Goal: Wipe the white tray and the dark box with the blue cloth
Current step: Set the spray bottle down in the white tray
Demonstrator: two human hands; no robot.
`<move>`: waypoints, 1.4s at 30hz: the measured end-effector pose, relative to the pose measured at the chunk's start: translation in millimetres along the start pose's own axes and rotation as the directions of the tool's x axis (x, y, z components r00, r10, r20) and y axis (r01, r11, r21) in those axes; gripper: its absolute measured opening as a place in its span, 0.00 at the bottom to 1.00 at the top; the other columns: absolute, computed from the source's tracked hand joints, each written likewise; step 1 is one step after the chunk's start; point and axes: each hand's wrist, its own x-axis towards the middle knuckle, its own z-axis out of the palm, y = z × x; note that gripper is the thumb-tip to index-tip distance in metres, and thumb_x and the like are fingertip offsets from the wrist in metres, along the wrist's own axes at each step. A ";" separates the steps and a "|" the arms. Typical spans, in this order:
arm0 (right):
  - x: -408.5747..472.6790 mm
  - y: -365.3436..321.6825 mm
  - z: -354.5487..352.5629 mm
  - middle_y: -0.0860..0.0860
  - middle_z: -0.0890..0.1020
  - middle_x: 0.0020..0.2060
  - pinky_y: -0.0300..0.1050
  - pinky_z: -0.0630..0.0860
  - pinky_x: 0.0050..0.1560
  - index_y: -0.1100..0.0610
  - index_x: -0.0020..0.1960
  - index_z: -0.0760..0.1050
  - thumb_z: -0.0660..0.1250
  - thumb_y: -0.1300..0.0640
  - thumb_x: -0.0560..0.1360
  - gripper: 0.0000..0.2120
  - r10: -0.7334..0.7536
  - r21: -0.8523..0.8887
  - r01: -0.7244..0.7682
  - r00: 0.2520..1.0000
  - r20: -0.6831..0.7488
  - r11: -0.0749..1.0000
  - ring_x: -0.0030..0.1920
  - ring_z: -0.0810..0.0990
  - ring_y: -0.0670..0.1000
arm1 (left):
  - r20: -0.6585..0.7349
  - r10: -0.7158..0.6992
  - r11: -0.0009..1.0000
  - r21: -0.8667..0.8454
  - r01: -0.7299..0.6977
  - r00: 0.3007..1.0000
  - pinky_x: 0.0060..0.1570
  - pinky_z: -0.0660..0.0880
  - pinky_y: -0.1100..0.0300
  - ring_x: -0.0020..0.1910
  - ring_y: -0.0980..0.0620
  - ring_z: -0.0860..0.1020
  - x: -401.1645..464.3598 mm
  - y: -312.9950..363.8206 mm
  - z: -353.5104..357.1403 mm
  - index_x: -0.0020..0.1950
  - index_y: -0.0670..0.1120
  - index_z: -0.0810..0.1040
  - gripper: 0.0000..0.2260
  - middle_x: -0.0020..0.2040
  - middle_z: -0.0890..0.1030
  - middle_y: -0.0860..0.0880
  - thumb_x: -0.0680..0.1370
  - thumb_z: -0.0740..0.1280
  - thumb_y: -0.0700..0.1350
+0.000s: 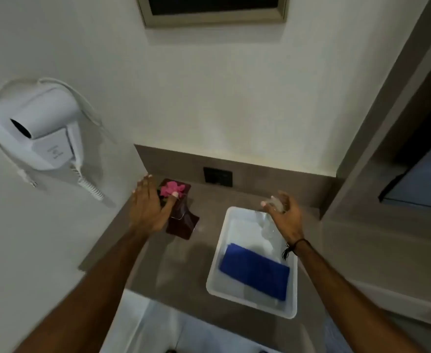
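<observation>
The white tray (pixel 251 261) sits on a grey-brown counter (pixel 184 266), its near corner close to the counter's front edge, with bare counter between it and the dark box (pixel 181 217) to the left. The box stands near the back left corner, close to the side wall, with a pink flower-like thing (pixel 171 189) on top. The blue cloth (pixel 255 273) lies folded flat in the near half of the tray. The left hand (pixel 147 205) is spread open, fingers splayed, over the box's left side, the thumb reaching onto the pink top; whether the palm touches the box is hard to tell. The right hand (pixel 284 212) hovers over the tray's far end, fingers curled around a clear, blurred thing (pixel 273 203) that I cannot identify. A dark cord bracelet (pixel 294 247) circles the right wrist. A white hair dryer (pixel 35 128) hangs on the left wall, a dark wall socket (pixel 217 176) sits in the back splash, and a framed panel (pixel 214 8) is cut off at the top.
</observation>
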 end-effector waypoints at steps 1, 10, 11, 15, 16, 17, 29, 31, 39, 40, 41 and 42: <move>0.5 7.5 4.4 0.47 0.81 0.57 0.53 0.80 0.59 0.48 0.64 0.73 0.76 0.45 0.67 0.28 0.010 0.044 -0.010 1.000 0.000 0.999 0.56 0.81 0.51 | 0.031 -0.052 0.999 -0.009 0.052 0.998 0.78 0.43 0.45 0.81 0.41 0.45 -2.7 -1.5 6.6 0.80 0.41 0.43 0.47 0.82 0.46 0.40 0.74 0.46 0.73; 22.4 30.0 34.4 0.45 0.81 0.45 0.45 0.77 0.55 0.55 0.55 0.78 0.68 0.48 0.76 0.13 0.009 -0.006 -0.009 1.000 0.021 1.000 0.47 0.80 0.43 | 0.119 -0.161 0.987 0.030 0.158 0.980 0.78 0.40 0.43 0.81 0.44 0.40 -3.5 -28.1 35.0 0.80 0.42 0.40 0.45 0.82 0.42 0.42 0.75 0.44 0.73; 26.4 30.5 38.3 0.45 0.81 0.43 0.43 0.77 0.52 0.54 0.52 0.78 0.68 0.47 0.76 0.12 0.003 -0.007 -0.002 1.000 0.022 1.000 0.46 0.80 0.44 | 0.116 -0.159 0.987 0.027 0.156 0.981 0.78 0.40 0.44 0.80 0.44 0.40 -3.9 -28.2 35.6 0.80 0.43 0.40 0.44 0.82 0.42 0.42 0.75 0.44 0.72; 36.1 26.3 54.7 0.45 0.80 0.36 0.37 0.74 0.42 0.53 0.44 0.78 0.64 0.42 0.77 0.14 -0.054 -0.154 0.059 0.998 0.039 0.986 0.39 0.79 0.43 | 0.107 -0.143 0.989 0.052 0.138 0.984 0.77 0.39 0.44 0.80 0.44 0.39 0.2 -27.0 37.9 0.80 0.43 0.40 0.45 0.82 0.41 0.43 0.74 0.44 0.73; 36.5 24.0 60.8 0.45 0.79 0.35 0.37 0.74 0.40 0.51 0.43 0.77 0.63 0.41 0.77 0.15 -0.085 -0.239 0.095 0.995 0.052 0.966 0.37 0.78 0.42 | 0.102 -0.145 0.989 0.057 0.140 0.984 0.77 0.39 0.44 0.81 0.44 0.40 1.5 -27.2 39.1 0.80 0.43 0.40 0.47 0.82 0.42 0.42 0.74 0.43 0.74; 37.4 23.4 69.4 0.44 0.78 0.33 0.38 0.75 0.38 0.50 0.42 0.76 0.62 0.40 0.77 0.14 -0.121 -0.321 0.138 0.990 0.072 0.937 0.34 0.77 0.42 | 0.098 -0.146 0.988 0.058 0.141 0.984 0.77 0.40 0.44 0.81 0.43 0.40 2.4 -27.2 40.3 0.80 0.42 0.40 0.48 0.82 0.42 0.41 0.73 0.43 0.75; -7.1 -21.3 188.1 0.53 0.84 0.44 0.47 0.80 0.45 0.56 0.53 0.77 0.64 0.45 0.75 0.15 -0.145 -0.462 0.301 0.928 0.344 0.834 0.43 0.82 0.53 | 0.149 -0.176 0.984 0.035 0.173 0.973 0.77 0.37 0.44 0.80 0.43 0.38 2.6 -21.0 39.5 0.80 0.41 0.39 0.46 0.82 0.39 0.41 0.74 0.46 0.73; -6.3 -17.3 186.7 0.53 0.83 0.44 0.46 0.79 0.43 0.55 0.55 0.75 0.64 0.44 0.75 0.16 -0.133 -0.432 0.263 0.942 0.308 0.863 0.43 0.81 0.52 | 0.155 -0.182 0.983 0.030 0.179 0.971 0.77 0.37 0.45 0.80 0.43 0.37 1.6 -19.9 38.9 0.80 0.42 0.39 0.46 0.81 0.39 0.41 0.75 0.47 0.72; 21.8 -2.7 106.7 0.44 0.79 0.35 0.34 0.79 0.43 0.55 0.46 0.78 0.71 0.45 0.73 0.13 0.036 -0.118 -0.032 0.999 0.036 0.992 0.36 0.78 0.40 | 0.180 -0.175 0.984 0.018 0.175 0.968 0.77 0.38 0.44 0.80 0.43 0.36 2.9 -22.3 37.0 0.80 0.41 0.38 0.47 0.81 0.37 0.41 0.74 0.46 0.73; 24.9 0.8 95.7 0.44 0.79 0.35 0.38 0.80 0.48 0.53 0.43 0.77 0.71 0.46 0.73 0.10 0.065 -0.076 -0.064 0.998 0.001 0.995 0.37 0.79 0.41 | 0.181 -0.177 0.984 0.018 0.177 0.967 0.77 0.38 0.44 0.80 0.43 0.36 2.9 -22.1 37.9 0.80 0.41 0.38 0.47 0.81 0.38 0.41 0.74 0.47 0.73; 26.2 4.0 87.2 0.44 0.80 0.34 0.44 0.81 0.50 0.50 0.40 0.77 0.71 0.48 0.73 0.08 0.088 -0.050 -0.089 0.996 -0.023 0.995 0.37 0.79 0.43 | 0.181 -0.180 0.984 0.018 0.180 0.967 0.77 0.38 0.44 0.80 0.43 0.36 2.8 -21.6 38.2 0.80 0.41 0.38 0.47 0.81 0.37 0.41 0.74 0.47 0.73; 25.3 5.2 80.4 0.44 0.80 0.34 0.48 0.81 0.52 0.47 0.37 0.75 0.71 0.48 0.74 0.09 0.101 -0.055 -0.103 0.994 -0.031 0.993 0.38 0.80 0.45 | 0.182 -0.183 0.983 0.014 0.184 0.966 0.77 0.38 0.44 0.80 0.43 0.36 3.1 -21.5 38.5 0.80 0.41 0.38 0.47 0.81 0.38 0.41 0.75 0.47 0.73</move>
